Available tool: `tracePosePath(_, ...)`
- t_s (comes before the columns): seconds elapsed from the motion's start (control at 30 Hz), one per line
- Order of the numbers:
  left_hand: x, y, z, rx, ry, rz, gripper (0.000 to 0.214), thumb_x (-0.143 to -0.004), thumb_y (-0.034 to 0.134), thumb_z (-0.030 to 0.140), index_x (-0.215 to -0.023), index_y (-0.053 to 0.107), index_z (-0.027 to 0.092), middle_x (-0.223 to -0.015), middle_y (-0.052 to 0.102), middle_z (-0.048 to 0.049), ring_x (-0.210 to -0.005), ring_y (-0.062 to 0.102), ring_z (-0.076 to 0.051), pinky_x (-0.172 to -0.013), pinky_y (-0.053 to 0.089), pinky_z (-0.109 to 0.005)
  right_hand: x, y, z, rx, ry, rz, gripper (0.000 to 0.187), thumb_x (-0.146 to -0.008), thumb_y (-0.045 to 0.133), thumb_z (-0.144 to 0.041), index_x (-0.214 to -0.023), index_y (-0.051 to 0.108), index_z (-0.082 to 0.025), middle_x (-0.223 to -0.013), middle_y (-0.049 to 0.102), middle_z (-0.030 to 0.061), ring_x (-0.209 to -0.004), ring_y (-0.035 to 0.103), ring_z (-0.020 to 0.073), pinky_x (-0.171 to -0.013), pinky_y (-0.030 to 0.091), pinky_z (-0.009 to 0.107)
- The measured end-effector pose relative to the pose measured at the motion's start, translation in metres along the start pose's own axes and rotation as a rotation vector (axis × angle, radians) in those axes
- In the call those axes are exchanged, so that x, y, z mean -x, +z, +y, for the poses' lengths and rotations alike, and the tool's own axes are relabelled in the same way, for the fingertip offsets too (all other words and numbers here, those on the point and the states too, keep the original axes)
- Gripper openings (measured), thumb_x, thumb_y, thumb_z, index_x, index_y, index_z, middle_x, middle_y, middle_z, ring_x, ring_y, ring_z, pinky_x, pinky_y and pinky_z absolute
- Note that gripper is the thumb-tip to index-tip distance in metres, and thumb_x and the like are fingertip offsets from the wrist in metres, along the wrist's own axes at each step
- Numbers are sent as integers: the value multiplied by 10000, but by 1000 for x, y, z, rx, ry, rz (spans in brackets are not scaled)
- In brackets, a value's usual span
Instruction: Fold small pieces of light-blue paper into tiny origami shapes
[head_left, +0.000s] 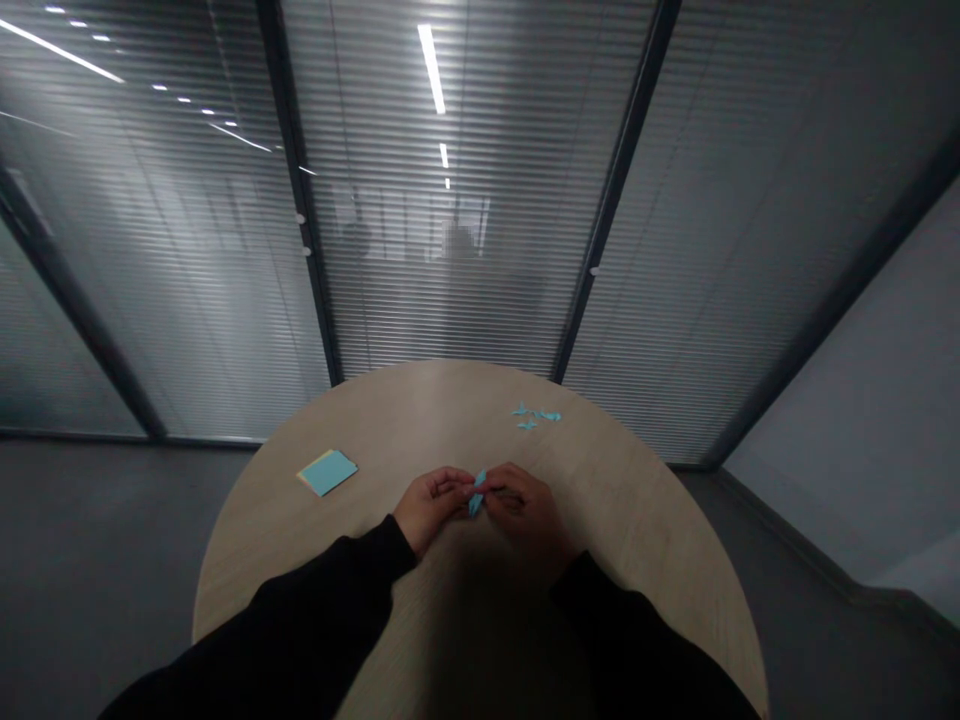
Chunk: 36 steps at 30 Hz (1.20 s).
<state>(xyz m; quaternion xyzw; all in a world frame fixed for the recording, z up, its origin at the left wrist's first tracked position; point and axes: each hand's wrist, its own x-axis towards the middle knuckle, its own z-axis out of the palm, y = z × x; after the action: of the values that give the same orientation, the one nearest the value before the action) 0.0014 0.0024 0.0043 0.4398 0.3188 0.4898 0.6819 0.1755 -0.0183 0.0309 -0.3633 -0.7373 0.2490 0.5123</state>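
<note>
Both my left hand (pixel 431 508) and my right hand (pixel 523 510) pinch a small folded piece of light blue paper (pixel 477 493) between their fingertips, above the middle of a round wood-toned table (pixel 420 405). The paper is narrow and pointed, and my fingers hide part of it. To the left lies a square stack of blue origami paper (pixel 327 472), with a yellow sheet showing at its edge. Several small folded blue paper shapes (pixel 536 414) sit near the far rim, well beyond my right hand.
Glass partitions with slatted blinds (pixel 450 270) stand behind the table, divided by dark metal frames. A blurred dark figure (pixel 461 290) shows behind them. Grey floor (pixel 112 540) surrounds the table, and a pale wall (pixel 847 400) stands at the right.
</note>
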Motion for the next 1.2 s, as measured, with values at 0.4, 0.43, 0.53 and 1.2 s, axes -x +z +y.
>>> tracePosePath(0.4, 1, 3, 4, -217, 221, 102, 310, -693, 823, 353, -866, 687, 134, -718, 689, -19, -657, 614, -118, -658, 477, -245, 1, 9, 14, -441, 450, -1, 274, -737, 752, -354, -908, 629, -178, -791, 677, 24, -733, 643, 163, -705, 520, 293)
tracePosePath(0.43, 1, 2, 3, -235, 233, 105, 309, -698, 820, 351, -875, 689, 133, -729, 692, -24, -667, 616, -121, -664, 479, -249, 1, 9, 13, -438, 461, -20, 256, -745, 747, -367, -873, 638, -173, -757, 673, 19, -708, 634, 158, -691, 510, 290)
tracePosePath(0.53, 0, 2, 2, -238, 238, 85, 341, -711, 813, 361, -934, 693, 133, -767, 700, -36, -694, 625, -129, -685, 487, -260, 1, 8, 9, -423, 475, -26, 248, -751, 743, -389, -828, 653, -171, -717, 668, 11, -679, 620, 155, -671, 491, 288)
tracePosePath(1.2, 3, 6, 4, -93, 60, 57, 432, -610, 880, 377, -911, 695, 127, -759, 723, -43, -667, 645, -130, -691, 495, -265, 3, 6, 6, -231, 399, 6, 253, -779, 701, -424, -825, 675, -177, -773, 709, 49, -721, 672, 190, -666, 531, 297)
